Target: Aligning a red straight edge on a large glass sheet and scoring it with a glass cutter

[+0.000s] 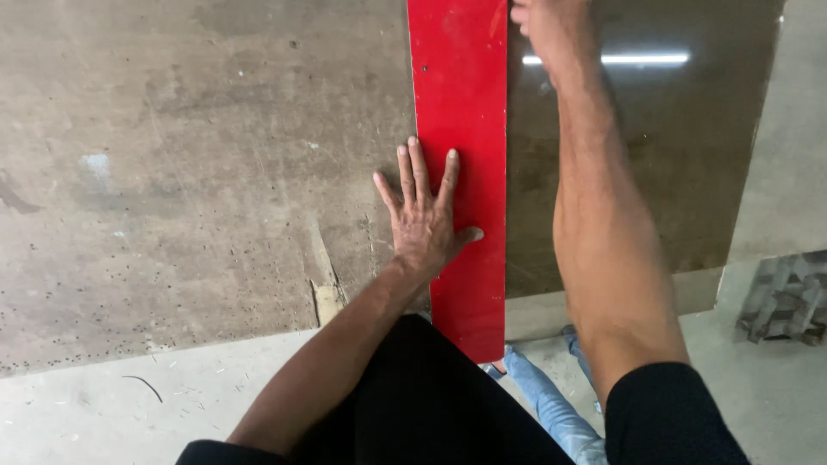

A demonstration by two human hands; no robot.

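One red strip [459,129], two brown boards: dull [198,172], glossy [655,155]. Two hands: left [422,220], right [543,21]. One rubble patch [786,297].

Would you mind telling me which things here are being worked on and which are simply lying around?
In hand:
- red strip, pressed flat by the left hand
- right hand, at the strip's far end
- brown board underneath
- glossy dark sheet beside it

Lying about:
- patterned block on the floor
- wood chips

Glossy smooth red strip [458,129], matt scuffed brown board [198,172], glossy reflective dark panel [689,155]
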